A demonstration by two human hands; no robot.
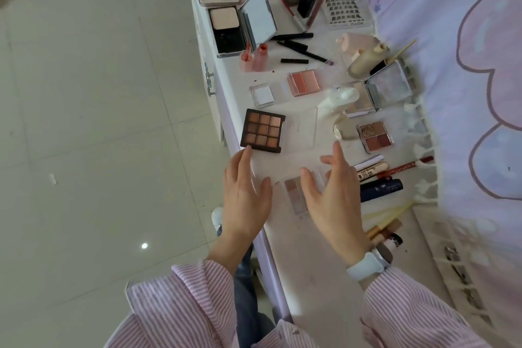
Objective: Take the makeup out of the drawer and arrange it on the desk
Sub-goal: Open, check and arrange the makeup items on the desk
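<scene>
Makeup covers the counter (282, 248) already. At lower centre of the frame the left hand (245, 195) and right hand (333, 195) hover with fingers spread and relaxed, gripping nothing. Between them, just beneath the palms, lies a pale clear-cased palette (293, 196), long axis running up and down the frame. The left index fingertip touches, or nearly touches, the lower left corner of the brown nine-pan palette (264, 130) just above it. That palette sits upward and slightly right of the left hand, the nearer one. Mascara tubes (378, 182) lie right of the right hand.
</scene>
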